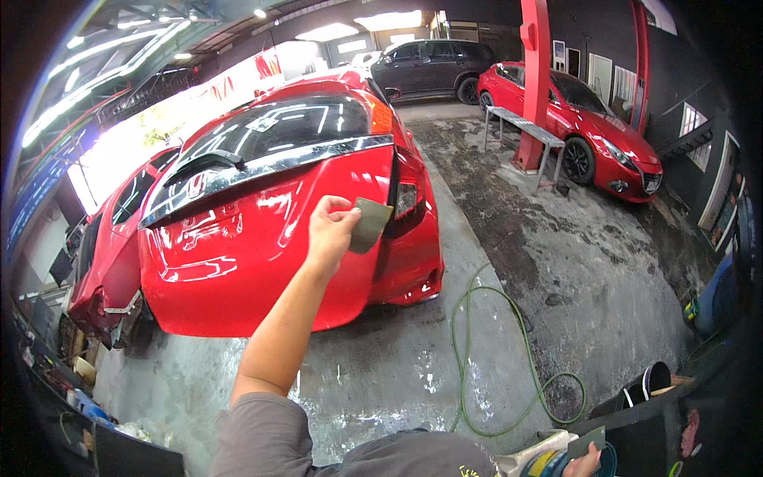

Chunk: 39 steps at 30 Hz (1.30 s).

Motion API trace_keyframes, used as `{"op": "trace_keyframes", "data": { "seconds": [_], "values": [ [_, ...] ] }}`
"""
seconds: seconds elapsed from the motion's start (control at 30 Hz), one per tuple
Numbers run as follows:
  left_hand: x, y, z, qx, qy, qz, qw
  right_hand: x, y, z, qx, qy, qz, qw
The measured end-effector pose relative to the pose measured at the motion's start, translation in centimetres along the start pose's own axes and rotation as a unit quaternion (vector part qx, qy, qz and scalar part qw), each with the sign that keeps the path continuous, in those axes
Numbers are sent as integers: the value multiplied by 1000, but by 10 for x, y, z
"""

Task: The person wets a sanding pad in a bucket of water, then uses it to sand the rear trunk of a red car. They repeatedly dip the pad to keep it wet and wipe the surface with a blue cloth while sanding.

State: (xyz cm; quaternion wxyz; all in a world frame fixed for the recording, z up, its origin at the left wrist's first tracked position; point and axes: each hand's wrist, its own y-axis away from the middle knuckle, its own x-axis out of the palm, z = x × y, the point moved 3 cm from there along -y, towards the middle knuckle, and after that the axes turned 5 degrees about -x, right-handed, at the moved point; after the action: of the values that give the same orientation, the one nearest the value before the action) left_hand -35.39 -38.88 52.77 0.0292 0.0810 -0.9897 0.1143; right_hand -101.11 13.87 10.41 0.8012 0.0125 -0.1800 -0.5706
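Observation:
My left hand (330,232) reaches forward and pinches a small olive-grey sheet of sandpaper (370,226) between thumb and fingers. Behind that sheet is the right edge of a red car's tailgate (262,278), beside the tail lamp (406,198); whether they touch cannot be made out. At the lower right edge, my right hand (585,463) is partly cut off, its fingers closed on another dark grey-green sheet (588,441). Next to it sits a round blue and yellow item (547,463), mostly out of view.
A green hose (517,298) loops over the concrete floor. To the right stand a red post (534,87), a metal bench (524,126) and a second red car (592,131). A dark vehicle (433,67) is parked behind. A dark bucket (656,378) is at the lower right.

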Motion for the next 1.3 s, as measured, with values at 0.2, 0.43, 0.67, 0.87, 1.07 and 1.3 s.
{"op": "trace_keyframes", "data": {
  "seconds": [0.2,0.43,0.67,0.87,1.07,1.3],
  "values": [
    [-103,-180,-55,133,5,-144,981,39,87,8,42,64,-60,995],
    [-205,-310,-86,95,-479,-273,829,39,108,6,-31,24,-44,998],
    [-44,-211,-26,311,-267,6,912,-13,153,58,-53,-18,-82,995],
    [87,8,83,258,-166,249,919,-8,164,101,-104,86,-294,946],
    [281,283,179,56,-142,513,845,-148,126,82,-128,270,-349,888],
    [434,570,186,70,-157,816,552,-200,74,32,-26,624,-80,777]
  ]
}}
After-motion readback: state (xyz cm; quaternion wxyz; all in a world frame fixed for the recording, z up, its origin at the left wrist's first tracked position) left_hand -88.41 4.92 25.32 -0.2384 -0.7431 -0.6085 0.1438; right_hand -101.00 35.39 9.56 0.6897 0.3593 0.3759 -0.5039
